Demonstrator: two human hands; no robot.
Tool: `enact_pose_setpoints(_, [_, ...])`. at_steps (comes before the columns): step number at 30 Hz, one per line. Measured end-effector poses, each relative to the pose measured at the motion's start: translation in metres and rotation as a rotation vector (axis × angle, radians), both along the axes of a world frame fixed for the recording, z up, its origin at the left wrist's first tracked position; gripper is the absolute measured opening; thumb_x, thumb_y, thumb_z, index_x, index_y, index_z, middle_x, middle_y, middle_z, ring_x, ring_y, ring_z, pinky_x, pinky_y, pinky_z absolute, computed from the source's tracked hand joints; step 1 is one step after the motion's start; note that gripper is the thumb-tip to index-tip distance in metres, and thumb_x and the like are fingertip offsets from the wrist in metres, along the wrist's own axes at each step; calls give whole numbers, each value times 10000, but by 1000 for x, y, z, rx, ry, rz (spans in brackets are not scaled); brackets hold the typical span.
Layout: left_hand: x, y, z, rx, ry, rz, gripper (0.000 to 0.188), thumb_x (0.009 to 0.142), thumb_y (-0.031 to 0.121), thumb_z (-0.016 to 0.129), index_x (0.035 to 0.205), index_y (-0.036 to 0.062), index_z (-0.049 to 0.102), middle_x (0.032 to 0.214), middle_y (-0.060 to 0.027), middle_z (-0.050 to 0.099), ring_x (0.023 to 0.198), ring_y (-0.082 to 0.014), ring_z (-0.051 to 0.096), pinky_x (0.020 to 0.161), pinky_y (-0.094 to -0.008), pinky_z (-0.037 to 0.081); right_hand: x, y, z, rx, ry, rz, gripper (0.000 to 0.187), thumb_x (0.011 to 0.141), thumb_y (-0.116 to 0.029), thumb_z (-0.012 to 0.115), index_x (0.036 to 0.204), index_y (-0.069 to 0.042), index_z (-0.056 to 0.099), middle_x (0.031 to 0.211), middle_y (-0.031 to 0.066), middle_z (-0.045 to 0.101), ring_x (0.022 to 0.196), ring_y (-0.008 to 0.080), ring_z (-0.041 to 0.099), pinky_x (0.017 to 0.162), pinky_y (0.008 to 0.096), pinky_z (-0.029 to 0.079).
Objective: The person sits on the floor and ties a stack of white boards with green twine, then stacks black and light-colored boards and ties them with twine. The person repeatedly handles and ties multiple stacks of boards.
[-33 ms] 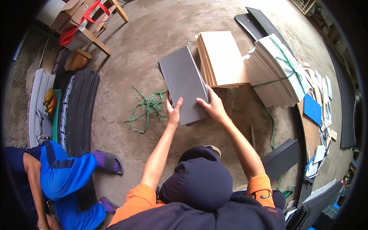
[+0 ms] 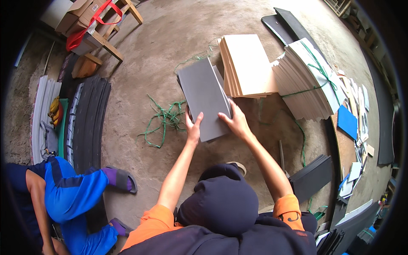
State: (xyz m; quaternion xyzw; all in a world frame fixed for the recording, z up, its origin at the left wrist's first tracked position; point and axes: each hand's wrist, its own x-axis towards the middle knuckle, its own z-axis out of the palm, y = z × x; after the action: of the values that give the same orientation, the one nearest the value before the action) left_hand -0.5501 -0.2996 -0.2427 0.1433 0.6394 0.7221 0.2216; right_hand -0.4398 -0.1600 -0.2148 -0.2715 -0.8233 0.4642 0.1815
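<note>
the stack of grey sheets (image 2: 204, 100) is between the person's two hands, its long side tilted toward eleven o'clock. the left hand (image 2: 193, 128) grips the near left edge and the right hand (image 2: 236, 122) the near right, thumbs on the top face; how far the fingers reach underneath cannot be told. taking clock directions from the grey stack, a beige stack (image 2: 250, 63) crowds it at two o'clock, with a white bundle (image 2: 308, 78) tied in green twine just past that. a tangle of green twine (image 2: 165, 117) lies at eight, just beside the left hand. farther out are a blue sheet (image 2: 347, 122) past three, a dark stack (image 2: 312, 176) at four, another person (image 2: 76, 187) at eight, upright-looking black sheets (image 2: 89, 123) near nine and a wooden table (image 2: 108, 46) at ten.
</note>
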Motion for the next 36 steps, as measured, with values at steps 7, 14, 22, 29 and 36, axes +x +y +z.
enact_pose_setpoints(7, [12,2,-69,-376,74,-2,871,798,307,647,1393,6,87,1356,-220,241,1243,-334,255,1035,-412,227,13,-3,-63,98,-142,-86,583,804,-306,633,1214,56,433,1152,270,488,1087,381,471,915,414,399])
enact_pose_setpoints(14, [2,3,-63,-615,587,91,853,754,265,661,1381,9,143,1313,-218,196,1206,-366,216,1014,-461,202,21,-4,-29,200,-165,-121,390,831,-242,602,1132,-4,532,1135,178,496,1098,328,456,920,390,397])
enact_pose_setpoints(22, [-56,146,3,-283,60,-365,993,785,611,512,1379,-51,71,1419,-268,153,1328,-344,177,1078,-388,185,21,175,8,359,-150,-495,610,862,-416,521,1264,22,386,1251,263,398,1202,366,362,997,420,291])
enact_pose_setpoints(29, [-63,186,-1,-589,-70,-534,1254,636,737,556,1353,-104,-37,1404,-331,69,1343,-363,84,1071,-417,213,10,187,-4,-183,-214,-302,831,780,-489,604,1336,40,284,1359,224,346,1272,295,336,1025,368,281])
enact_pose_setpoints(36, [-74,198,11,-594,-41,-677,899,677,700,516,1266,24,459,1321,-252,377,1282,-372,288,1033,-514,245,11,193,2,-199,-269,-369,716,795,-485,588,1316,-44,373,1275,137,472,1190,214,432,982,322,320])
